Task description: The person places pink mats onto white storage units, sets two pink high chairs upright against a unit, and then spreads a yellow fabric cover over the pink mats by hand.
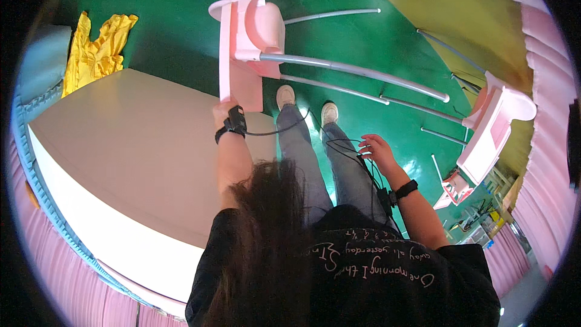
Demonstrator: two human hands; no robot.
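My left hand [224, 112] grips the lower edge of a pink plastic chair [241, 79]. The chair is tipped on its side, and its grey metal legs point to the right and up across the view. Some fingers of that hand are hidden behind the chair's edge. My right hand [377, 150] is off to the right, above the floor, with its fingers apart and no chair in them. A thin black cable [351, 140] hangs beside it. Both wrists wear black bands, and the left one carries a small black device [236, 120].
A large pale table [151, 139] fills the left side. Yellow cloth [97, 48] lies beyond it, next to a blue surface [45, 54]. On the right is a second tipped pink chair [497, 127], with a smaller red-and-pink one [455, 188] near it. Pink curtains [548, 79] line the edge.
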